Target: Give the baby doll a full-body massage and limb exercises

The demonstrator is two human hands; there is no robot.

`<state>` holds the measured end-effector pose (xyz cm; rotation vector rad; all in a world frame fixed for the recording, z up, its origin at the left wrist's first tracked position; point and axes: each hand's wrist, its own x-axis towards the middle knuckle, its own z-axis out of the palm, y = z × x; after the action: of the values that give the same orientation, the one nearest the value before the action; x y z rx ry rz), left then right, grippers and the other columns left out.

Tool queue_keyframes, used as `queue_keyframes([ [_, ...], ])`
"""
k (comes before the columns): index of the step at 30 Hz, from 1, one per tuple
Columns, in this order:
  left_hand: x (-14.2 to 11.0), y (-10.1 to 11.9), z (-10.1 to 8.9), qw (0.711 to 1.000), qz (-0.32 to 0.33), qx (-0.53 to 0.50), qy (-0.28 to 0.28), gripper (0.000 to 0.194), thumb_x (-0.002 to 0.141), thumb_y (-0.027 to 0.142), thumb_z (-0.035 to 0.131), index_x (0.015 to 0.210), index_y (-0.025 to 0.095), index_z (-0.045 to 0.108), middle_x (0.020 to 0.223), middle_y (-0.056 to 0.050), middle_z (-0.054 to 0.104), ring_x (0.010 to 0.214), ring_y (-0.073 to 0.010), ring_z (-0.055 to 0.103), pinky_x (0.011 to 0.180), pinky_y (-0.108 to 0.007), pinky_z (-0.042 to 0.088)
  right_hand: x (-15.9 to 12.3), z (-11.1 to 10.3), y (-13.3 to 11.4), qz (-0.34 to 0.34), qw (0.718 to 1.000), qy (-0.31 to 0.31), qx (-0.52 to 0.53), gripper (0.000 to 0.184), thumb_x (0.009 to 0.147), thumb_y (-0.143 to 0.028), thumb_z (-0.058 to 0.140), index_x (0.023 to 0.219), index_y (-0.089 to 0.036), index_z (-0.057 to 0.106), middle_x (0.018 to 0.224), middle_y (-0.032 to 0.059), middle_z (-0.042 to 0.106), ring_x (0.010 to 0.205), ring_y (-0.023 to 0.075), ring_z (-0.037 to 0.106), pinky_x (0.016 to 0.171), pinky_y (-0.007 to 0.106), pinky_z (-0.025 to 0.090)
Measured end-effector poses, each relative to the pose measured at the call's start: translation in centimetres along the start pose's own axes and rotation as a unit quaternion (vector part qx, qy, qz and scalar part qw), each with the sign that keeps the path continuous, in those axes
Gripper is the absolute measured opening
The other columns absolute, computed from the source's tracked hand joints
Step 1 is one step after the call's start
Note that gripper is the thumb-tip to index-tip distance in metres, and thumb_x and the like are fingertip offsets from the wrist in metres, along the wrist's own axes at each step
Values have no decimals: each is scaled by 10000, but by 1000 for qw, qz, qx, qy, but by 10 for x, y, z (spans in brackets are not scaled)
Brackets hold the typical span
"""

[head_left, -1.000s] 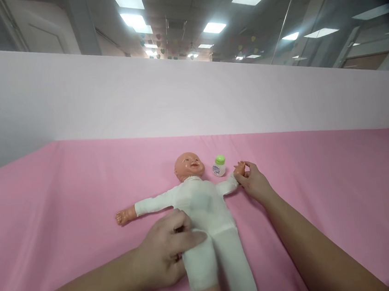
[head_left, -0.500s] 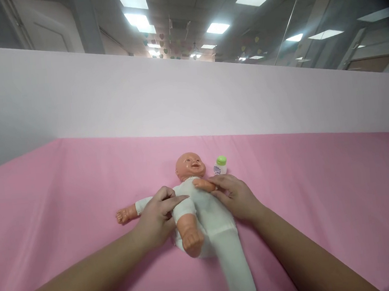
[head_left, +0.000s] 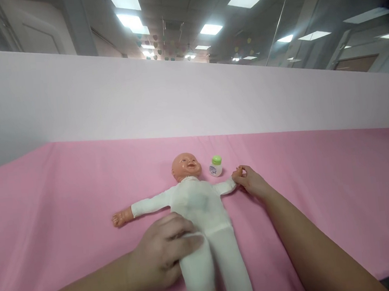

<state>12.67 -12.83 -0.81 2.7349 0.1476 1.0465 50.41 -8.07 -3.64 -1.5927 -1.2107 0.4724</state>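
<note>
My left hand [head_left: 162, 250] curls half-closed round the thigh of the doll [head_left: 207, 213]; my right hand [head_left: 254, 183] pinches its wrist end. It lies face-up short of the sheet's [head_left: 140, 158] far edge, arms spread, legs down, the bottle [head_left: 216, 167] capped.

From my end I see the doll [head_left: 201, 212] on its back on the sheet [head_left: 342, 199], legs [head_left: 231, 262] at the near side, the bottle [head_left: 215, 167] on that same sheet just right of its head [head_left: 184, 166], and the partition [head_left: 189, 97] behind them both
</note>
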Motion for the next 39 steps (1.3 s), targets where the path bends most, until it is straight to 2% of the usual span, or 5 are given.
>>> queue_keyframes([
  [5, -9, -34, -9, 987, -123, 79, 60, 445, 915, 101, 615, 1293, 326, 680, 1134, -58, 647, 1011, -205, 642, 830, -324, 548, -16, 13, -29, -26, 1000, 8, 14, 814, 797, -473, 773, 1492, -246, 415, 1117, 84, 760, 912, 244, 727, 873, 426, 570],
  [13, -8, -55, -4, 959, -282, 13, 15, 354, 914, 131, 611, 1163, 323, 774, 1060, -14, 605, 901, -153, 645, 754, -258, 550, -59, 49, -71, -205, 965, -155, -56, 330, 876, -316, 693, 1204, -344, 726, 1186, 26, 743, 1089, 262, 669, 967, 453, 531],
  [27, 3, -4, -6, 999, -25, -44, 8, 413, 860, 99, 682, 1251, 230, 658, 1074, -84, 683, 927, -204, 649, 791, -331, 549, 2, -2, -8, 119, 991, -40, -39, 800, 831, -467, 672, 1512, -187, 361, 1159, 117, 737, 943, 268, 727, 791, 363, 568],
  [33, 3, 12, 6, 995, 33, -81, -50, 331, 844, 125, 635, 1169, 185, 654, 959, -108, 686, 848, -233, 628, 761, -381, 528, 2, -4, -3, 127, 986, -40, -105, 740, 766, -489, 727, 1412, -190, 527, 1260, 151, 684, 1103, 337, 666, 867, 403, 511],
  [39, 1, -3, 1, 998, -12, -63, 16, 387, 861, 64, 618, 1219, 205, 665, 945, -77, 665, 857, -198, 616, 746, -322, 515, -1, 6, -9, 86, 993, -19, -82, 797, 822, -551, 695, 1484, -217, 405, 1119, 104, 737, 1006, 284, 701, 842, 383, 525],
])
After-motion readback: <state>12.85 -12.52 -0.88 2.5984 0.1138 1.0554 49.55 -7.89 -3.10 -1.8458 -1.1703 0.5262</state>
